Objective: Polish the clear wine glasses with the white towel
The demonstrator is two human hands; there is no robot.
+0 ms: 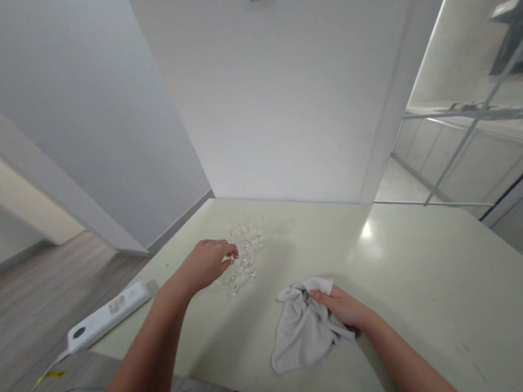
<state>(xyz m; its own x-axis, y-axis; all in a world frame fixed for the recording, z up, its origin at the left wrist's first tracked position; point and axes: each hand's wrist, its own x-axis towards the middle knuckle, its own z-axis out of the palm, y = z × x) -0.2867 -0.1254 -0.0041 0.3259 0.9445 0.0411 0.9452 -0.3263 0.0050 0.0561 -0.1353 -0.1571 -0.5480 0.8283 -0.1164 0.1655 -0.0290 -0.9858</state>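
Observation:
My left hand (pixel 212 258) is over the left part of the table, its thumb and fingers pinched together on a small transparent piece that looks like part of a clear glass (pixel 231 259). Several clear glasses (pixel 244 247) stand or lie close together right beside those fingers; their outlines are faint and partly hidden by the hand. Nearer to me, my right hand (pixel 343 309) grips a crumpled whitish-grey cloth (pixel 301 329), with the thumb on top. Part of the cloth hangs loosely towards the table's front edge.
The pale, glossy table (pixel 417 304) meets a white wall (pixel 280 106) at the back. A long white device (pixel 108 316) with a cable lies at the left edge. Glass panels (pixel 463 156) rise at the right; wooden flooring (pixel 65 285) shows at left.

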